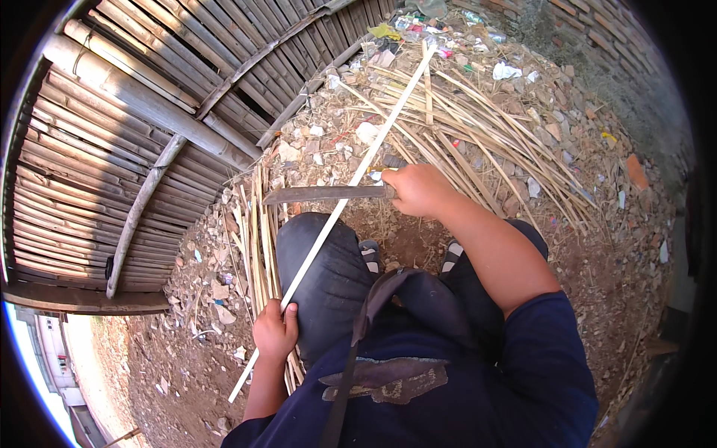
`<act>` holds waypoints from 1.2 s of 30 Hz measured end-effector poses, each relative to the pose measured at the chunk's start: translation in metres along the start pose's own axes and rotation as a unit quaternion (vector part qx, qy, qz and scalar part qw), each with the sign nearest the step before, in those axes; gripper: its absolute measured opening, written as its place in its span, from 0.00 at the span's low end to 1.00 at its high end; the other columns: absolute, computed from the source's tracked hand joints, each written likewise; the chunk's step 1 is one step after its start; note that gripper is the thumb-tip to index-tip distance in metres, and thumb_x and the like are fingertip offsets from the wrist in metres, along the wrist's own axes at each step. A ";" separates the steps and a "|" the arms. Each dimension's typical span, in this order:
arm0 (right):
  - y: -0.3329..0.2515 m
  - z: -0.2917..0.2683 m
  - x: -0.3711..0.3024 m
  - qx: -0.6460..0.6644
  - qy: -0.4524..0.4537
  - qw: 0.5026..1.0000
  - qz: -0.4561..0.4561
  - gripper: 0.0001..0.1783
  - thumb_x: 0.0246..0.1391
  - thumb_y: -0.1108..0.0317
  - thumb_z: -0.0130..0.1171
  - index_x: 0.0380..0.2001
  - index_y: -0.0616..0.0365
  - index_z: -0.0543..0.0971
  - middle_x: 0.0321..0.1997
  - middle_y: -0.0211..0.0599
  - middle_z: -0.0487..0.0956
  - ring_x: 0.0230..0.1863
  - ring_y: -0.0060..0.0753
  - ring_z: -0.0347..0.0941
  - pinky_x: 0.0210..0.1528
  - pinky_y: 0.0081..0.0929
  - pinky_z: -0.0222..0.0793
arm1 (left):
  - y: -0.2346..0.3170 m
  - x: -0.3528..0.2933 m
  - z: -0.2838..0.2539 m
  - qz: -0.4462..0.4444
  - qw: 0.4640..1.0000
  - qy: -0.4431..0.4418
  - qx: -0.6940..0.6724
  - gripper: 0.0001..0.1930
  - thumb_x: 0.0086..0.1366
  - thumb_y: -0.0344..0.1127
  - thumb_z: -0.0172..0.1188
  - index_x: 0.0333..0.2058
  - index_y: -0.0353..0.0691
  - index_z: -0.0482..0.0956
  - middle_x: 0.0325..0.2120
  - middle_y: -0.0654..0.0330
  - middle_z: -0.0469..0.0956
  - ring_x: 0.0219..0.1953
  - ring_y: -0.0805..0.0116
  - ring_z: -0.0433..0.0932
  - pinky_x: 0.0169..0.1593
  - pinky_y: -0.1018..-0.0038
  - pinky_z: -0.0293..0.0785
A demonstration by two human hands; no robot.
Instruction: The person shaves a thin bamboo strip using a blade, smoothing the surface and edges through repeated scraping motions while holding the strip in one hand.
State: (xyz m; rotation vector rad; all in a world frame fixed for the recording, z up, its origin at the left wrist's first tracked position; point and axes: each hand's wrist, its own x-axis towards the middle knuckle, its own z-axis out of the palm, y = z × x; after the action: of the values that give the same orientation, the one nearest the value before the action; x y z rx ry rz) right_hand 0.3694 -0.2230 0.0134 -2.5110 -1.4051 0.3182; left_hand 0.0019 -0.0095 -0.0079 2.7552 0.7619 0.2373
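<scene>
A long pale bamboo strip [314, 256] runs slantwise across my right-of-left thigh, from beside my left hip up to the far litter. My left hand [275, 329] is closed round its lower part, thumb on top. In my right hand [418, 190] is the handle of a machete [328, 194]; its dark, straight blade points left and crosses the strip above my knee. Blade and strip meet or overlap there; I cannot tell how firmly they touch. The fingers of my right hand are wrapped round the handle and partly hidden.
Many loose bamboo strips [455, 153] lie heaped on the rubble ahead. Another bundle of strips [260, 243] lies beside my left leg. A bamboo slat wall [112, 179] stands at left, a brick wall [609, 45] at far right. Plastic litter and stones cover the ground.
</scene>
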 end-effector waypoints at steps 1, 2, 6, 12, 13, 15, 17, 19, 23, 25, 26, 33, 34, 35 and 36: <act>0.007 0.003 0.002 0.018 0.013 1.000 0.012 0.15 0.48 0.65 0.65 0.42 0.52 0.79 0.33 0.47 0.84 0.40 0.54 0.83 0.42 0.50 0.78 | 0.001 0.000 0.000 -0.010 1.000 -0.008 0.002 0.18 0.72 0.47 0.59 0.32 0.37 0.74 0.22 0.46 0.78 0.25 0.38 0.79 0.29 0.49 0.73; 0.011 0.005 0.003 0.035 0.027 0.999 0.024 0.16 0.48 0.65 0.65 0.42 0.52 0.80 0.33 0.47 0.84 0.40 0.54 0.83 0.42 0.50 0.78 | 0.002 0.001 -0.001 -0.009 1.000 -0.007 0.002 0.18 0.72 0.47 0.59 0.32 0.37 0.74 0.22 0.46 0.78 0.25 0.38 0.79 0.29 0.49 0.73; 0.005 0.005 0.003 0.022 0.039 0.998 0.032 0.16 0.48 0.65 0.64 0.42 0.52 0.80 0.33 0.47 0.84 0.40 0.54 0.83 0.42 0.50 0.78 | -0.001 0.002 0.001 -0.023 1.000 -0.013 -0.009 0.18 0.73 0.48 0.58 0.32 0.38 0.74 0.21 0.45 0.79 0.25 0.37 0.79 0.29 0.48 0.73; 0.020 -0.004 0.002 0.080 0.051 0.993 0.067 0.17 0.47 0.66 0.64 0.42 0.55 0.80 0.34 0.47 0.84 0.40 0.55 0.83 0.45 0.51 0.78 | -0.014 -0.003 0.006 -0.032 0.998 -0.040 -0.040 0.19 0.76 0.47 0.54 0.31 0.38 0.72 0.18 0.44 0.76 0.24 0.37 0.78 0.29 0.48 0.71; 0.026 -0.003 0.003 0.078 0.054 0.993 0.067 0.17 0.47 0.66 0.64 0.42 0.55 0.80 0.34 0.47 0.84 0.40 0.55 0.83 0.45 0.51 0.78 | -0.014 -0.001 0.006 -0.035 0.998 -0.039 -0.033 0.19 0.75 0.48 0.55 0.31 0.37 0.73 0.20 0.43 0.78 0.25 0.36 0.78 0.29 0.48 0.72; 0.035 0.001 0.006 0.108 0.093 0.983 0.116 0.17 0.48 0.66 0.64 0.44 0.56 0.81 0.35 0.47 0.84 0.41 0.55 0.82 0.45 0.50 0.78 | -0.015 -0.001 0.004 -0.022 0.999 -0.033 -0.017 0.20 0.76 0.49 0.54 0.31 0.37 0.72 0.20 0.43 0.77 0.25 0.35 0.78 0.29 0.47 0.72; 0.023 -0.001 0.005 0.108 0.104 0.985 0.088 0.17 0.49 0.66 0.64 0.44 0.55 0.81 0.36 0.49 0.84 0.41 0.55 0.83 0.45 0.51 0.78 | -0.017 -0.001 0.001 -0.015 0.999 -0.032 -0.001 0.20 0.76 0.49 0.53 0.30 0.37 0.71 0.20 0.43 0.77 0.25 0.35 0.78 0.29 0.47 0.71; 0.001 -0.005 0.002 0.034 0.031 0.998 0.035 0.17 0.48 0.66 0.65 0.44 0.54 0.81 0.36 0.50 0.84 0.40 0.55 0.83 0.44 0.51 0.78 | -0.015 0.000 -0.004 -0.024 0.998 -0.049 -0.008 0.21 0.77 0.49 0.51 0.30 0.37 0.71 0.20 0.42 0.76 0.26 0.34 0.77 0.30 0.46 0.71; -0.005 -0.004 0.001 0.035 -0.008 0.999 -0.009 0.17 0.47 0.65 0.65 0.43 0.54 0.81 0.33 0.50 0.84 0.40 0.56 0.82 0.43 0.52 0.78 | -0.019 0.002 -0.002 -0.012 0.998 -0.057 -0.029 0.21 0.77 0.48 0.50 0.30 0.37 0.71 0.21 0.41 0.77 0.27 0.33 0.77 0.31 0.46 0.71; 0.019 0.007 0.008 0.098 0.025 0.995 0.027 0.17 0.47 0.65 0.64 0.43 0.54 0.82 0.33 0.52 0.83 0.41 0.57 0.82 0.44 0.52 0.78 | -0.018 0.006 -0.006 -0.016 0.998 -0.066 -0.016 0.21 0.77 0.48 0.50 0.30 0.37 0.71 0.21 0.41 0.77 0.27 0.33 0.77 0.32 0.45 0.71; 0.027 0.005 0.011 0.143 0.048 0.986 0.075 0.18 0.47 0.65 0.64 0.44 0.54 0.82 0.34 0.52 0.83 0.41 0.57 0.81 0.45 0.52 0.77 | -0.017 0.008 -0.007 -0.020 0.997 -0.074 -0.003 0.21 0.77 0.48 0.50 0.30 0.37 0.71 0.21 0.41 0.77 0.27 0.33 0.77 0.32 0.44 0.71; -0.012 -0.006 0.000 0.041 -0.030 0.999 0.009 0.15 0.48 0.66 0.64 0.41 0.54 0.81 0.35 0.46 0.84 0.43 0.54 0.82 0.45 0.50 0.78 | -0.016 0.004 -0.013 -0.024 0.996 -0.088 0.024 0.20 0.77 0.49 0.50 0.31 0.38 0.71 0.21 0.42 0.77 0.27 0.34 0.78 0.31 0.44 0.71; -0.014 -0.010 -0.001 0.032 -0.043 0.999 0.002 0.14 0.48 0.66 0.64 0.41 0.53 0.81 0.35 0.46 0.84 0.43 0.54 0.82 0.45 0.50 0.78 | -0.019 0.004 -0.009 -0.017 0.997 -0.070 0.025 0.20 0.77 0.48 0.51 0.30 0.38 0.71 0.21 0.42 0.77 0.26 0.35 0.78 0.30 0.45 0.71; -0.015 -0.012 -0.002 0.024 -0.057 0.998 -0.005 0.14 0.47 0.67 0.64 0.40 0.53 0.81 0.35 0.46 0.84 0.43 0.54 0.82 0.45 0.50 0.78 | -0.021 0.003 -0.006 -0.010 0.998 -0.053 0.026 0.20 0.76 0.48 0.52 0.29 0.39 0.71 0.20 0.43 0.77 0.25 0.35 0.78 0.29 0.45 0.71; -0.009 -0.011 -0.001 0.024 -0.058 0.998 -0.006 0.14 0.47 0.67 0.64 0.40 0.53 0.81 0.35 0.46 0.84 0.43 0.54 0.82 0.45 0.50 0.78 | -0.022 0.001 -0.002 -0.012 0.998 -0.052 0.026 0.20 0.76 0.48 0.52 0.29 0.39 0.71 0.20 0.43 0.77 0.25 0.35 0.78 0.29 0.45 0.71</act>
State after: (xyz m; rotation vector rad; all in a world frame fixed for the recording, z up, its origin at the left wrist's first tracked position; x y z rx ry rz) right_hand 0.3652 -0.2201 0.0271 -2.4797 -1.4371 0.4953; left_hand -0.0083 0.0093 -0.0125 2.7809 0.7827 0.0681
